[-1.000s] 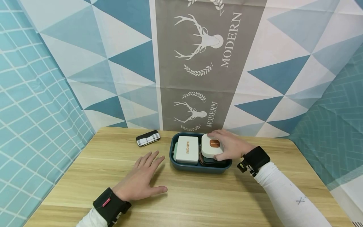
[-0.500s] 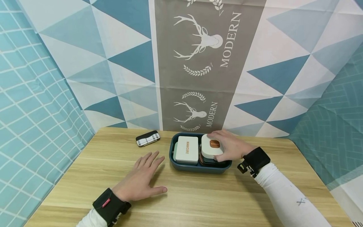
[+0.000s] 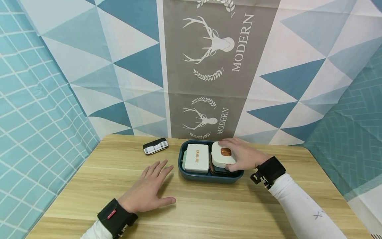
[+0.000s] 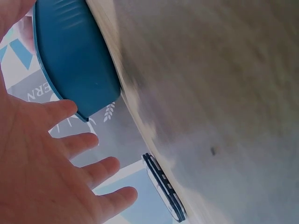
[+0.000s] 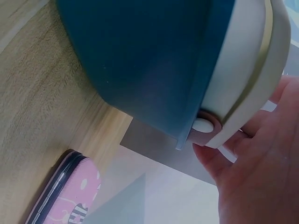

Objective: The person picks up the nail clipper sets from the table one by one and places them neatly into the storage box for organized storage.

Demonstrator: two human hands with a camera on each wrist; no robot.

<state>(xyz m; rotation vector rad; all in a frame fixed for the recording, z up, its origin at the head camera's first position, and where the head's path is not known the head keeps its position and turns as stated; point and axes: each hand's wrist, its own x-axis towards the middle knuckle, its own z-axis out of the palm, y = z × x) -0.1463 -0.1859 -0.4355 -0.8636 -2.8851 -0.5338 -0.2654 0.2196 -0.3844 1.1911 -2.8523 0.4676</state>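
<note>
1. Blue bin [image 3: 209, 178] on wood table [image 3: 203, 212], close to the patterned backdrop [image 3: 209, 79].
2. Right hand [image 3: 245, 155] holds the rounded white case [image 3: 220, 159]: thumb on near edge, fingers on far edge, grip as wide as the case.
3. Rounded white case sits in the bin's right half, above a dark item [image 3: 220, 169]; can't tell if it touches that item. Copper-coloured patch on top; right wrist view shows a brown tab with pale snap [image 5: 203, 125].
4. White MANICURE box [image 3: 197, 158] fills much of the bin's left half, mint-green item [image 3: 184, 160] partly under it.
5. Left hand [image 3: 149, 189]: fingers spread wide, thumb out, left of and nearer than the bin. Contact with table: can't tell.
6. Plaid case [image 3: 156, 146], black trim, on table left of bin.
7. Pink case [image 5: 70, 196] on table, right wrist view; dark zip-like edge.
8. Black straps on both wrists, white sleeves.
</note>
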